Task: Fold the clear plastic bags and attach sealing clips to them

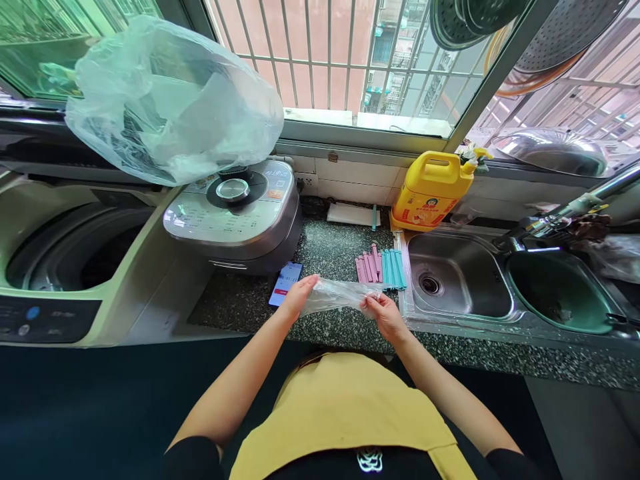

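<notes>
A clear plastic bag (337,293) is stretched between my two hands above the front of the speckled counter. My left hand (301,297) grips its left end, near a lit phone (286,283) lying on the counter. At the other end, the fingers of my right hand (381,313) pinch the plastic. Just behind the bag lie a row of pink sticks (367,267) and a row of teal sticks (393,269), side by side; they look like bag-sealing clips. The bag partly covers their lower ends.
A rice cooker (235,213) stands at left with a large filled plastic bag (175,100) behind it. Further left is an open washing machine (75,240). On the right are a yellow jug (433,190), a steel sink (460,273), a green basin (560,290) and a faucet (545,223).
</notes>
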Motion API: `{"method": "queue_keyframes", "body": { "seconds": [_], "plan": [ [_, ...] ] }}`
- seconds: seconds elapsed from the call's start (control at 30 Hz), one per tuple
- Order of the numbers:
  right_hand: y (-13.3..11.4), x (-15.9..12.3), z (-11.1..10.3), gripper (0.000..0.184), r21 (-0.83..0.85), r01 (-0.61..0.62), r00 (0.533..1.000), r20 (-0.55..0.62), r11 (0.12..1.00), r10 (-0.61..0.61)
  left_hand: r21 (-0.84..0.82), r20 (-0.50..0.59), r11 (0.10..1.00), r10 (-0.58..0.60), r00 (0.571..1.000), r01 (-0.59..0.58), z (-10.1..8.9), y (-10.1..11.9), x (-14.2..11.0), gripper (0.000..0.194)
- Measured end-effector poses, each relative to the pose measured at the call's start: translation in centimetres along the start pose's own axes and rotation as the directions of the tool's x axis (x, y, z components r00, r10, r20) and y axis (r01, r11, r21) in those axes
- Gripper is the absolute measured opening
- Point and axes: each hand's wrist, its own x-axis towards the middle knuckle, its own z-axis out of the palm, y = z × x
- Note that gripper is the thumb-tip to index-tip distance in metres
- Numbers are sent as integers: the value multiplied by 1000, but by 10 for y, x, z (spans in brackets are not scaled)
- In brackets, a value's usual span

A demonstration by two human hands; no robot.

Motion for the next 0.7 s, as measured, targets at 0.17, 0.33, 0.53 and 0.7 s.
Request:
{"method": "queue_keyframes", "body": {
  "seconds": [0.17,0.33,0.53,0.7],
  "plan": [
    [2,-1,-4,35,-82,30,1000,8,996,-29,11,75,993,115,991,-116,3,9,6,34],
    [10,-5,-14,39,-189,24,1000,13,982,-22,101,75,941,315,946,-322,7,16,4,26],
    [-19,-3,-15,52,-520,225,951,-66,824,-302,368,310,671,565,765,-644,18,44,-14,16],
    [-52,4,25,26,-611,634,773,486,473,-408,449,516,438,585,626,-779,32,63,-21,11]
  ]
}}
